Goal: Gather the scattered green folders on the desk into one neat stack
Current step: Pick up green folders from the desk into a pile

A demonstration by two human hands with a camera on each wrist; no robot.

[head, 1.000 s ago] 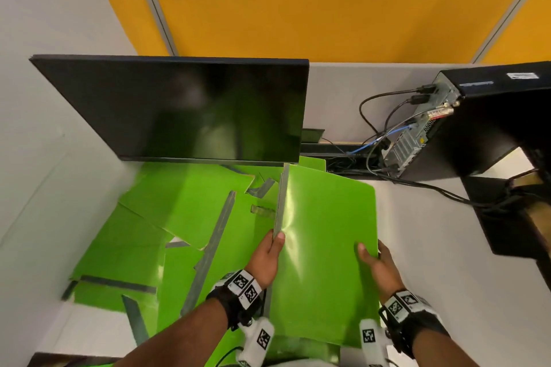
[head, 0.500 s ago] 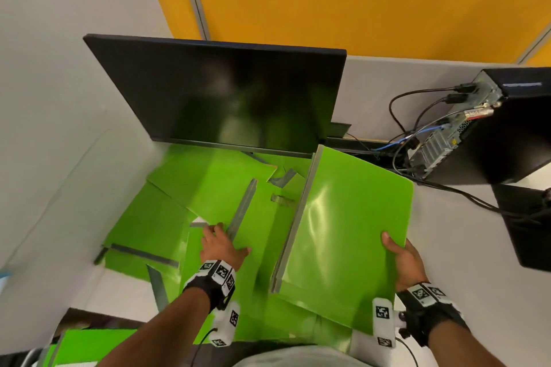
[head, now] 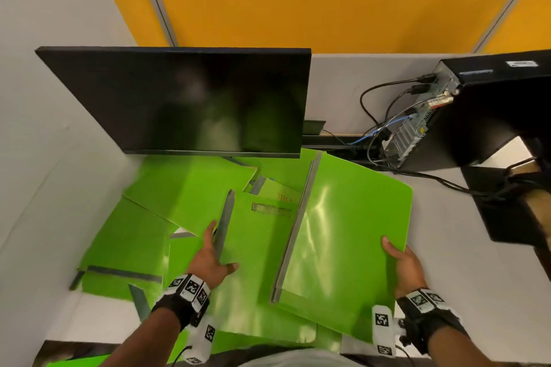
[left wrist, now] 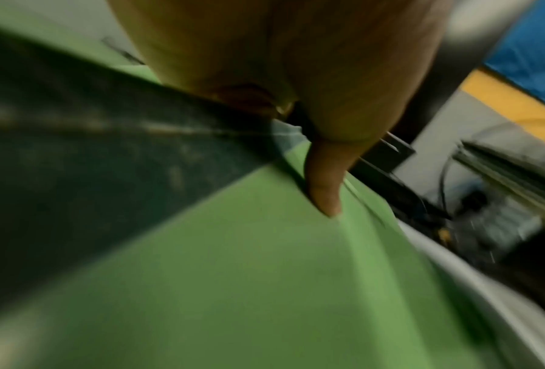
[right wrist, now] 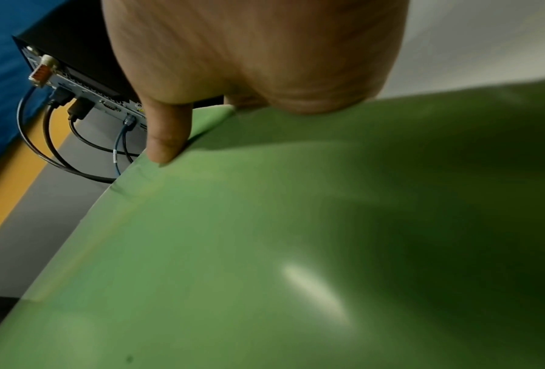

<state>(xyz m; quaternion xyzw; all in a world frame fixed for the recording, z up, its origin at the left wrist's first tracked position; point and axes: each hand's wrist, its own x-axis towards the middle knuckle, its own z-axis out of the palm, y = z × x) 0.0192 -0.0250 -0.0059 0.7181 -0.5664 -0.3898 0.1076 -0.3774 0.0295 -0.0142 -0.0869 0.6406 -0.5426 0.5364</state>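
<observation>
Several green folders with grey spines lie scattered and overlapping on the desk below the monitor. My right hand [head: 393, 250] grips the right edge of the topmost glossy folder [head: 343, 232], thumb on top and fingers underneath. In the right wrist view the thumb [right wrist: 167, 144] presses on that folder [right wrist: 264, 249]. My left hand [head: 214, 253] straddles the grey spine of a second folder [head: 256, 247] in the middle, thumb on its cover and fingers along the spine's left side. The blurred left wrist view shows the thumb [left wrist: 324, 189] on the green cover [left wrist: 233, 274].
A black monitor [head: 190, 101] hangs over the far folders. A black computer tower [head: 492, 107] with cables [head: 375, 104] stands at the back right. A grey partition [head: 44, 158] closes the left side. Bare desk [head: 447, 247] lies to the right of the folders.
My left hand let go of the top folder's spine and moved left onto the middle folder's spine. My right hand shifted to the top folder's right edge.
</observation>
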